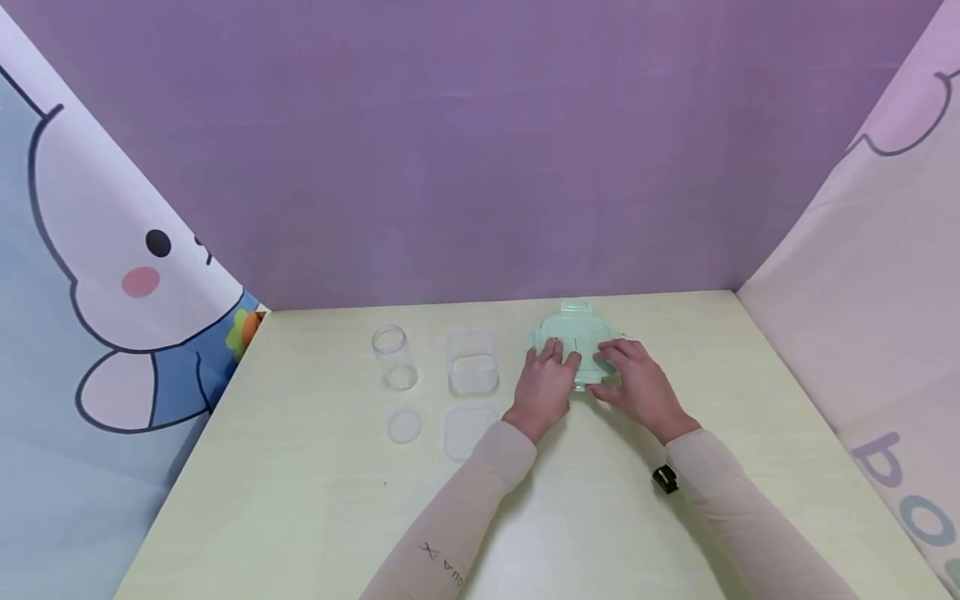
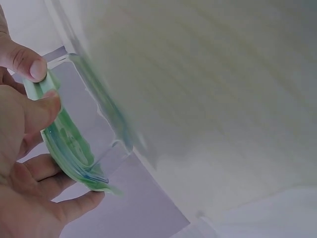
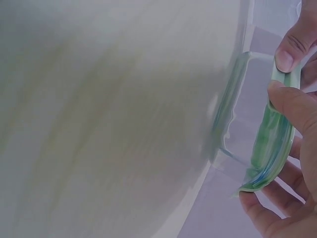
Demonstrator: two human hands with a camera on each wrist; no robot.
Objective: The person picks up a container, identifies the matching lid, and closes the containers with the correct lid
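A: What were the 2 hands doing?

B: The left hand [image 1: 546,385] gripped the near-left edge of the green lid [image 1: 576,335], and the right hand [image 1: 637,385] gripped its near-right edge. In the left wrist view the thumb [image 2: 24,58] and a finger pinched a lid tab, with the other fingers curled under the rim. The right wrist view showed the same on the other side: the right thumb [image 3: 293,47] and a finger pinched the lid's edge.

A: So neither hand was spread wide?

B: No, both were closed around that lid.

A: Where was the lid?

B: On a clear container [image 2: 84,94], toward the back of the pale table [image 1: 315,500], right of centre. Whether it was fully seated, I could not tell. The wrist views showed the container's clear wall below the green rim.

A: And further out?

B: Just left of the left hand stood a square clear tub [image 1: 472,360], open on top, with its flat clear lid [image 1: 467,431] lying in front of it. Further left stood a round clear jar [image 1: 394,357], also open, with a round clear lid [image 1: 404,425] lying in front. That made 2 open containers and 2 loose lids in a neat block, near the hands but not touching them.

A: Anything on the arms?

B: Pale sleeves on both, and a small black clip [image 1: 664,478] at the right wrist.
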